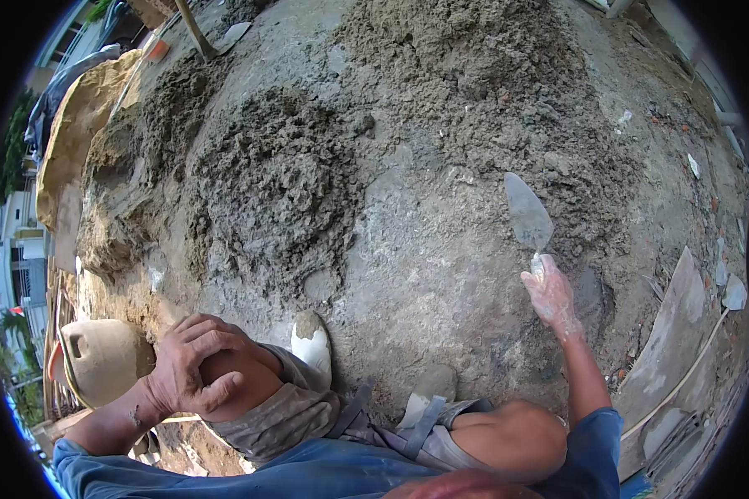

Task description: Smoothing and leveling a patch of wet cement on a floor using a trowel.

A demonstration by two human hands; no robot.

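Note:
My right hand (549,295) is closed round the handle of a pointed masonry trowel (528,213). Its grey blade points away from me over the ground, beside the edge of a large heap of damp mortar (483,75). Pale dried mortar coats my fingers and wrist. On my bent left knee rests my left hand (195,353), fingers spread over the kneecap and holding nothing. A second, darker mortar heap (279,195) lies ahead of that knee. Between my legs and the heaps is a stretch of mortar-stained ground (429,266).
A mortar-crusted bucket (108,362) stands left of my knee. Beyond it is a yellowish sheet-like piece (79,125). A long-handled tool (195,33) stands at the far left. Flat boards (662,324) and a thin pole lie on my right, with rubble scattered nearby.

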